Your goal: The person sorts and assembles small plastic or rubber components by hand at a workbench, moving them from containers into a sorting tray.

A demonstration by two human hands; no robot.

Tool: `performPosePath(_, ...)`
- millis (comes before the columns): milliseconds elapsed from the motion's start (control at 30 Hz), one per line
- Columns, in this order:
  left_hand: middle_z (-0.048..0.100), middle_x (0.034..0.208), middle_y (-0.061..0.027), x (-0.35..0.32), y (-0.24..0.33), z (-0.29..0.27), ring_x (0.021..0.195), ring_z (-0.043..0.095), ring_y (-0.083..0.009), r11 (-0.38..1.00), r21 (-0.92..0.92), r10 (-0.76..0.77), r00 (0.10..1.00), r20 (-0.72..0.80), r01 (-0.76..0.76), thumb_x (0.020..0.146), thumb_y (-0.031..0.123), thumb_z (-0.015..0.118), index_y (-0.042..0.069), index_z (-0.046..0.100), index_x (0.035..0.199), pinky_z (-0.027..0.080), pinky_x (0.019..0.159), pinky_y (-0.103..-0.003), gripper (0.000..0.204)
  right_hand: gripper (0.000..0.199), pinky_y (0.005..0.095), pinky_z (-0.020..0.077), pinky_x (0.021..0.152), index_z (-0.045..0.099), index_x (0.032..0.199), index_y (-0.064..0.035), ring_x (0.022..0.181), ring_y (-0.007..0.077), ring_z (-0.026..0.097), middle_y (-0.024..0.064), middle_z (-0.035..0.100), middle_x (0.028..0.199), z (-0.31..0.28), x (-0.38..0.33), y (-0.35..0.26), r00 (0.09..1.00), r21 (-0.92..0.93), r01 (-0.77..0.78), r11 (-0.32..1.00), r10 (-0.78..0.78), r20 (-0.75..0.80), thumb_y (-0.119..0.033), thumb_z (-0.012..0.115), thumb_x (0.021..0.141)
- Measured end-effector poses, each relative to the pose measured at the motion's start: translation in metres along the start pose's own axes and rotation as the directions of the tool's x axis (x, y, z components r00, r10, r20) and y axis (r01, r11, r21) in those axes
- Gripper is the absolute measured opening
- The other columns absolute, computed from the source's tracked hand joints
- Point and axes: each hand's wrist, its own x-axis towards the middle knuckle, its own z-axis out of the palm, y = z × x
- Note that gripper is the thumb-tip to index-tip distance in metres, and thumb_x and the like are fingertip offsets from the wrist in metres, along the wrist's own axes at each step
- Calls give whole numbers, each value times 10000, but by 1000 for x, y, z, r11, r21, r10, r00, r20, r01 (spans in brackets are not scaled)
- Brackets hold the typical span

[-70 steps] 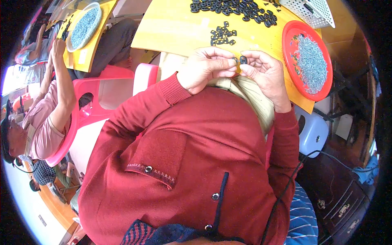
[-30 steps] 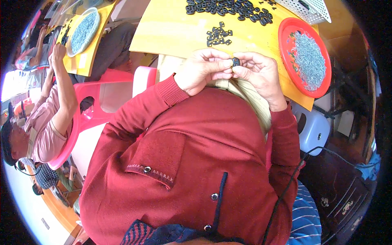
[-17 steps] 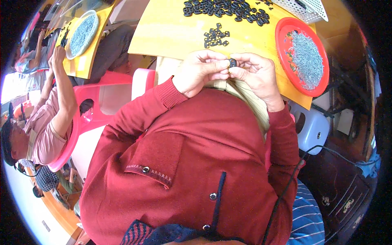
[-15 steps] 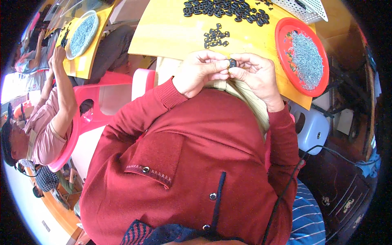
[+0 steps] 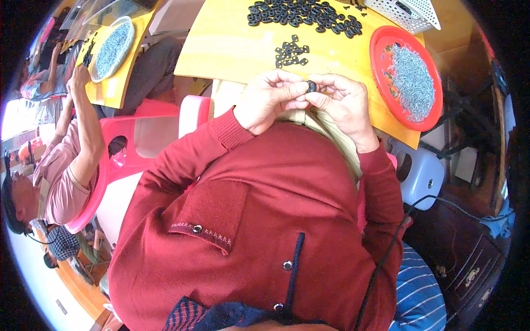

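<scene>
Between my two hands, just off the near edge of the yellow table (image 5: 221,52), is a small black oval part (image 5: 312,86) with holes in it. My left hand (image 5: 271,101) pinches it from one side with thumb and fingertips. On the other side, the thumb and fingers of my right hand (image 5: 343,102) close on the same part. Fingertips cover much of it. Just beyond my hands lies a small cluster of black pieces (image 5: 291,52), and farther back a larger heap of black oval parts (image 5: 303,14).
A red tray (image 5: 381,71) heaped with silvery screws (image 5: 413,83) stands at the table's right side, near a white perforated basket (image 5: 406,15). A blue stool (image 5: 422,176) is at the right. On the left, another person (image 5: 69,165) works near a bowl of screws (image 5: 113,49).
My hands have shifted very slightly left, still pinching the black part, which looks turned a little. The view has moved slightly.
</scene>
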Motion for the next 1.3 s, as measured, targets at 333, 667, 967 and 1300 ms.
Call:
performPosePath(333, 621, 969, -53, 1, -1, -5, 856, 616, -142, 992, -84, -86, 987, 135, 98, 874, 100, 599, 78, 591, 1004, 541, 775, -285, 132, 252, 243, 512, 722, 606, 1038, 53, 796, 130, 615, 62, 622, 864, 4, -1, -5, 1000, 69, 7, 998, -6, -10, 4, 661, 797)
performPosePath(667, 618, 977, -77, 1, 2, -4, 869, 619, -147, 982, -132, -103, 974, 200, 131, 881, 80, 586, 51, 563, 934, 538, 784, -258, 65, 244, 228, 517, 719, 623, 1010, 41, 885, 122, 562, 55, 537, 1022, 6, 0, -3, 991, -31, 137, 990, -137, 6, -22, 686, 783)
performPosePath(967, 611, 993, -94, -4, 3, 0, 940, 595, -182, 993, -94, -53, 977, 208, 74, 866, 102, 605, 67, 561, 907, 508, 830, -310, 70, 251, 222, 499, 723, 617, 1011, 44, 873, 115, 559, 65, 560, 1015, 10, -4, -3, 989, -40, 149, 988, -150, -16, -12, 688, 776)
performPosePath(1300, 612, 950, -78, -11, 9, 8, 867, 607, -152, 993, -80, -75, 978, 196, 92, 858, 50, 608, 65, 556, 876, 513, 774, -276, 57, 249, 232, 486, 725, 617, 1015, 27, 844, 101, 547, 44, 565, 988, 12, -8, -18, 997, -57, 71, 996, -69, 37, 24, 672, 772)
